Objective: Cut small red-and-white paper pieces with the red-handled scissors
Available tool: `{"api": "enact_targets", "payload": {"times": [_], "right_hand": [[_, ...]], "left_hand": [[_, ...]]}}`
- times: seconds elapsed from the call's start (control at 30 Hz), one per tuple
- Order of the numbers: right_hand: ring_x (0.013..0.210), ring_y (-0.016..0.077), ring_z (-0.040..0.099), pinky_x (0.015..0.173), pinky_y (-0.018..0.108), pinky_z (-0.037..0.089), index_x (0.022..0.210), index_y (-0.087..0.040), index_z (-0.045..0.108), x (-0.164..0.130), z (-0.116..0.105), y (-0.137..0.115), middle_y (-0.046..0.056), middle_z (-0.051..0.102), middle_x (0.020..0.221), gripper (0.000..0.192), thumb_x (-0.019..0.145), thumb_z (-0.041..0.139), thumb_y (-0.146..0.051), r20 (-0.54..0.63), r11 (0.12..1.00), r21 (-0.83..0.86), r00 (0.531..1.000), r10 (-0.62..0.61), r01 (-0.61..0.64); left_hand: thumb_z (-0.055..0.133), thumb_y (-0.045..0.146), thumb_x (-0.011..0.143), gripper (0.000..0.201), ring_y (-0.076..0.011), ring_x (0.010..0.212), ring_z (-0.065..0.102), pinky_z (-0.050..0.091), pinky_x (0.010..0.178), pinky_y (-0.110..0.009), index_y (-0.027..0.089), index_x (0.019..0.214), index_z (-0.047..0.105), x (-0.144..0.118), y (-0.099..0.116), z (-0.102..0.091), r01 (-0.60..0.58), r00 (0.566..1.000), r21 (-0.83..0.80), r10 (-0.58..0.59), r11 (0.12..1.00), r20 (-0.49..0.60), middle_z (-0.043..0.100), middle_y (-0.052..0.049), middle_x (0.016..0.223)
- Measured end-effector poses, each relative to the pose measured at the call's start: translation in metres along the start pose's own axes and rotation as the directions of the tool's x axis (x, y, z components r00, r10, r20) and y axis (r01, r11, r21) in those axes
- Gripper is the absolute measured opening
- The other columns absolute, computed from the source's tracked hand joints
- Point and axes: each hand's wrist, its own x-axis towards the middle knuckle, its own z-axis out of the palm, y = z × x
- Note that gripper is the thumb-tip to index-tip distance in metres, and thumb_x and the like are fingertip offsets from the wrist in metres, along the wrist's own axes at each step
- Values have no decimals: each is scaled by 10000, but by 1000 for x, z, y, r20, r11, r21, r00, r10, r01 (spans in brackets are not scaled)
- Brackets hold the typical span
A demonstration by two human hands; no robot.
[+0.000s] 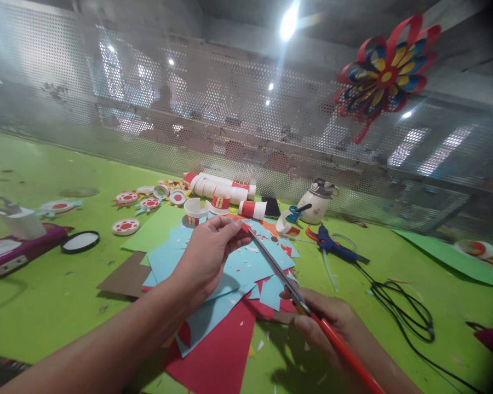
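Observation:
My left hand (209, 251) pinches a small piece of red paper (245, 226) between thumb and fingers, above the pile of sheets. My right hand (328, 328) grips a pair of scissors (276, 267) with red handles. Their long blades point up and to the left, with the tips at the red piece; whether they cut into it I cannot tell. Beneath both hands lie light blue paper sheets (230, 273) and a red sheet (217, 350), strewn with small scraps.
Paper cups (252, 209) and white-and-red paper discs (126, 226) stand behind the sheets. To the right are a blue glue gun (332, 244), its coiled black cable (406, 312) and a white bottle (315, 202). At left lie a purple power strip (28, 249) and a black-rimmed round item (80, 241).

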Motion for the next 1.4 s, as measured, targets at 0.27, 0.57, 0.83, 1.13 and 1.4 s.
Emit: {"api": "enact_targets", "payload": {"times": [0.27, 0.57, 0.83, 1.13, 1.4], "right_hand": [[528, 144, 488, 468, 228, 425, 864, -149, 642, 0, 2, 2, 39, 575, 689, 470, 861, 421, -563, -13, 999, -18, 999, -35, 35], [580, 181, 563, 522, 245, 434, 856, -161, 663, 0, -1, 3, 64, 652, 735, 471, 874, 397, -548, -29, 987, -143, 996, -82, 77], [555, 167, 536, 492, 238, 431, 729, -149, 639, 0, 0, -1, 57, 616, 673, 520, 866, 390, -585, -30, 988, -146, 998, -48, 43], [494, 135, 487, 449, 225, 427, 793, -146, 661, 2, 1, -1, 11, 525, 613, 577, 854, 370, -640, -24, 995, -87, 998, -56, 54], [539, 149, 499, 493, 235, 405, 739, -160, 601, 0, -1, -2, 25, 554, 651, 497, 881, 376, -580, -15, 994, -76, 997, -81, 79]], "left_hand": [[645, 161, 728, 106, -132, 688, 612, 525, 728, -280, 109, 656, 586, 0, 0, 0, 3, 1000, -10, -3, 1000, 6, 599, -25, 682], [645, 161, 719, 96, -135, 692, 617, 527, 731, -282, 109, 654, 597, 0, -2, -1, 1, 1000, -10, -1, 1000, 6, 604, -28, 686], [652, 157, 706, 110, -143, 687, 620, 521, 741, -299, 115, 630, 585, 1, 0, -1, 28, 1000, -14, -27, 1000, 10, 613, -36, 663], [648, 156, 718, 110, -148, 692, 627, 512, 748, -311, 117, 641, 579, -1, 2, -1, 36, 999, -14, -36, 999, 27, 628, -43, 661], [661, 145, 711, 112, -142, 667, 618, 508, 696, -288, 119, 640, 578, 1, 5, -2, 60, 996, 9, -60, 998, 61, 631, -39, 646]]}}
